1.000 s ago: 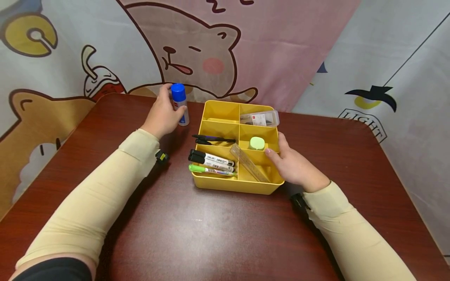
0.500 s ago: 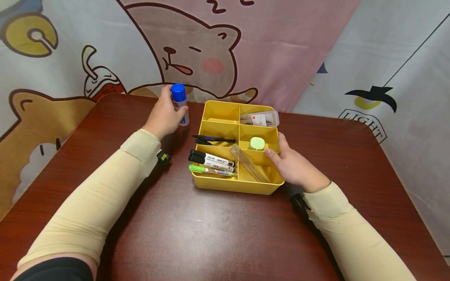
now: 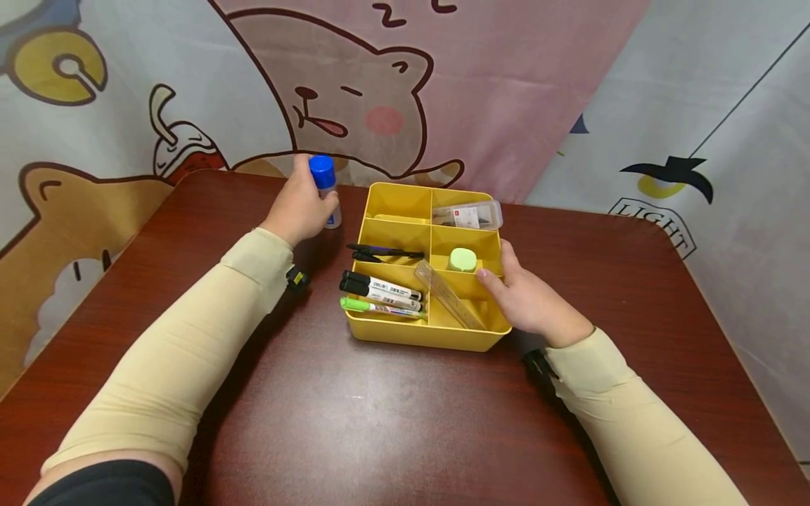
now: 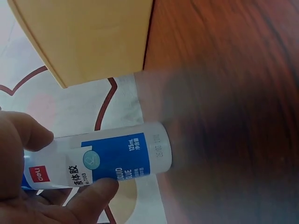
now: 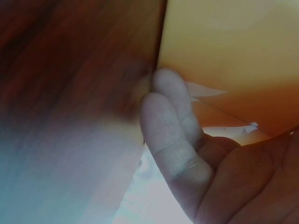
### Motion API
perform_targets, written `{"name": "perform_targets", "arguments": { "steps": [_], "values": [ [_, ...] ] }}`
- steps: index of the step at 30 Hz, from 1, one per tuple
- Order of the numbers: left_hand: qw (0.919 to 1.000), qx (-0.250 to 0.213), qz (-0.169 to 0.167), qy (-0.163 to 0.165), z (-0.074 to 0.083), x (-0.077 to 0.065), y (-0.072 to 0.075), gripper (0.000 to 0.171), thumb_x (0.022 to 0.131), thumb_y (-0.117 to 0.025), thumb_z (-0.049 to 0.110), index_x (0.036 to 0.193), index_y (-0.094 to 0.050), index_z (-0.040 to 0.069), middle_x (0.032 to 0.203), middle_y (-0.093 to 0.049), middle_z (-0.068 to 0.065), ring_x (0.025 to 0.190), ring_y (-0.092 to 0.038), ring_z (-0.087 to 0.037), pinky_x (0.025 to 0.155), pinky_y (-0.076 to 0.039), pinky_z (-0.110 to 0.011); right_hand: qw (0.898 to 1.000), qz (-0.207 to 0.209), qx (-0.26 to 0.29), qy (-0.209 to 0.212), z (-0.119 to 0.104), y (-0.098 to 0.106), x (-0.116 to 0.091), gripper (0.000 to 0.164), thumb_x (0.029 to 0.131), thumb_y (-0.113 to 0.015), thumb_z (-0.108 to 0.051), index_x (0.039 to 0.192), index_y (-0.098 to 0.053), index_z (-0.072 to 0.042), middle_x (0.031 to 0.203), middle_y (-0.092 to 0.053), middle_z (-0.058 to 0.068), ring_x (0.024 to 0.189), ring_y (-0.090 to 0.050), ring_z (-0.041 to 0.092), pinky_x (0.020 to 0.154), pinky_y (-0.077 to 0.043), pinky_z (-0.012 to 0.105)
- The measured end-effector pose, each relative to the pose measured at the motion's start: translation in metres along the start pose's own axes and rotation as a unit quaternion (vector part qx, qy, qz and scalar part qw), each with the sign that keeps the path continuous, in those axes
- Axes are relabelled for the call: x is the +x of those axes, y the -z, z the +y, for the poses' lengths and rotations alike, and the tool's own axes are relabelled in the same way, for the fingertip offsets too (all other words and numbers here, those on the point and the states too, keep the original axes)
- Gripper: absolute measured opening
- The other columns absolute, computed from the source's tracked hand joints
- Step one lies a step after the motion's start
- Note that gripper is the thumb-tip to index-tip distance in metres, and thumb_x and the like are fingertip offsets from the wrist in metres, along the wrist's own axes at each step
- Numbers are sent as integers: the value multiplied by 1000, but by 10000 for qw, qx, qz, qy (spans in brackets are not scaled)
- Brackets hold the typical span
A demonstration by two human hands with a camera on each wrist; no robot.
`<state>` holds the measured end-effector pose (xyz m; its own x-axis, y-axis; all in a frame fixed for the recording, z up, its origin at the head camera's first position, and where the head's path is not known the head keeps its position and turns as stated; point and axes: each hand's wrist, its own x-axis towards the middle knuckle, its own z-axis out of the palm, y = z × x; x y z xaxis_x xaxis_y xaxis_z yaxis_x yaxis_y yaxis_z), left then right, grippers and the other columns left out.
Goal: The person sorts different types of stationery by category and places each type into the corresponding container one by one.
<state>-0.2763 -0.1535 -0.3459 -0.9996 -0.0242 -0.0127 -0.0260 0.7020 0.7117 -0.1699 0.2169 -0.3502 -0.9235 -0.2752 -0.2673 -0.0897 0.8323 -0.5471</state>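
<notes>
In the head view, my left hand (image 3: 301, 206) grips a liquid glue bottle (image 4: 112, 156) with a blue cap (image 3: 322, 171). Its thumb and fingers lie on either side of the white and blue body in the left wrist view. The bottle is upright beside a yellow desk organizer (image 3: 418, 336); whether its base touches the table I cannot tell. My right hand (image 3: 538, 299) holds the organizer's right wall, thumb over the rim and fingers along the outside, as the right wrist view (image 5: 173, 126) partly shows.
Inside the organizer are black pens (image 3: 386, 251), black-capped markers (image 3: 382, 288), a green highlighter (image 3: 380, 307), a clear ruler (image 3: 449, 295), a pale green square-topped item (image 3: 463, 259) and a clear plastic case (image 3: 474, 214). A printed curtain (image 3: 506, 84) hangs behind the table (image 3: 380, 422).
My left hand has shifted slightly to the right and settled more closely around the glue bottle, which has barely moved. The right hand and the organizer look still.
</notes>
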Motion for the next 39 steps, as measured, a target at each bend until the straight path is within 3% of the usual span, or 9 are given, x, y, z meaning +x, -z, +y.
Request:
{"name": "perform_targets", "arguments": {
  "steps": [9,16,28,39],
  "values": [
    [9998,-82,156,-98,-1,-2,-2,79,104,-63,25,161,-10,14,163,-41,-22,145,-51,-42,117,-41,-58,10000,25,38,-4,0,0,-1,81,111,-36,-50,167,8,-12,160,-41,32,138,-55,46,116,-40,64],
    [9991,-151,258,-292,2,-6,1,80,104,-63,27,162,-8,17,164,-41,-20,146,-51,-40,118,-41,-56,10000,17,-41,-57,0,0,-1,83,111,-35,-51,167,12,-11,162,-37,32,142,-51,48,118,-37,64],
    [9901,-54,883,-1088,19,-12,9,75,102,-63,24,158,-14,16,156,-49,-22,140,-57,-40,118,-42,-53,10000,47,16,-16,0,0,-2,80,112,-37,-48,167,8,-11,159,-42,32,137,-56,46,116,-40,64],
    [9807,-262,1014,-1649,42,-21,8,73,101,-66,19,155,-17,13,148,-55,-25,128,-64,-39,115,-47,-52,9999,79,13,68,0,-1,-1,80,112,-36,-48,167,8,-10,158,-43,33,136,-56,47,116,-40,64]
  ]
}}
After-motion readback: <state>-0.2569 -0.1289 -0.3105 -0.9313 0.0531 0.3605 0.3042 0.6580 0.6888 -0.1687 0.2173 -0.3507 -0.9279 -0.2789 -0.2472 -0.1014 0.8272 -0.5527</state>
